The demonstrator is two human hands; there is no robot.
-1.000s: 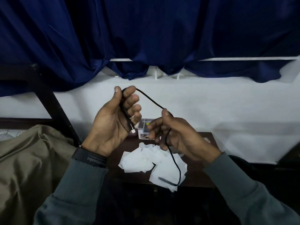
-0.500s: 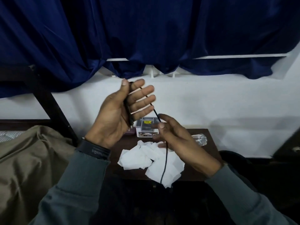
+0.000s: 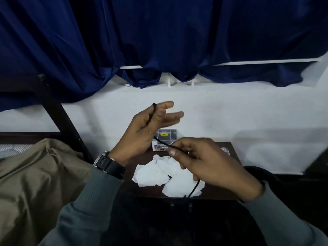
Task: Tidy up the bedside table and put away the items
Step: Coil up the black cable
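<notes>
Across the top we see a dark blue curtain [image 3: 159,32] hanging over a white wall [image 3: 230,112]. An olive blanket [image 3: 35,174] fills the lower left beside a dark bed post [image 3: 58,110]. Against the wall stands the dark wooden bedside table [image 3: 142,158]. Its left edge is close to the post, and its front edge faces us with dark open floor below. Crumpled white tissues [image 3: 152,173] cover its middle, reaching almost to the front edge.

Our right hand [image 3: 213,166] hovers over the tissues, thumb and forefinger pinching a black cable [image 3: 162,142], whose tail hangs down past the table's front. Our left hand [image 3: 145,130], with a black wristwatch [image 3: 108,163], is raised above the table's rear. Its fingers are straight and spread, and the cable is looped over it. We cannot tell whether the thumb pins the cable. A small box [image 3: 170,134] with a yellow label sits at the back by the wall.
</notes>
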